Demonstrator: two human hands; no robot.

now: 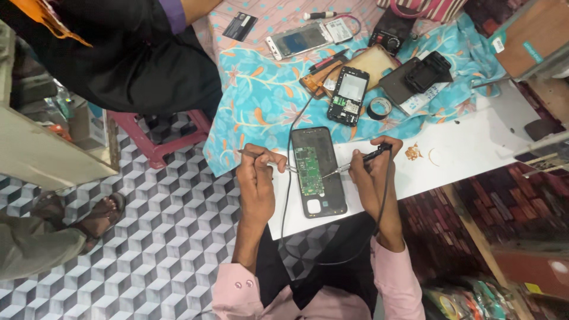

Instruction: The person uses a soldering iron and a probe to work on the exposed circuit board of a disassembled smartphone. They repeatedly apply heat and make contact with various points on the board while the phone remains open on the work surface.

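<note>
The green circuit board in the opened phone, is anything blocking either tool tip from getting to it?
Nothing visible does. The tweezers in the left hand and the soldering iron in the right hand both reach the circuit board from opposite sides, unobstructed.

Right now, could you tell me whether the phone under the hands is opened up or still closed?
Opened up: the phone lies flat with its back cover off, and its green circuit board is exposed.

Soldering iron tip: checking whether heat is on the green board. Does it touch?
Cannot tell. In the head view the soldering iron tip reaches the green board edge, but contact is too small to see.
</note>
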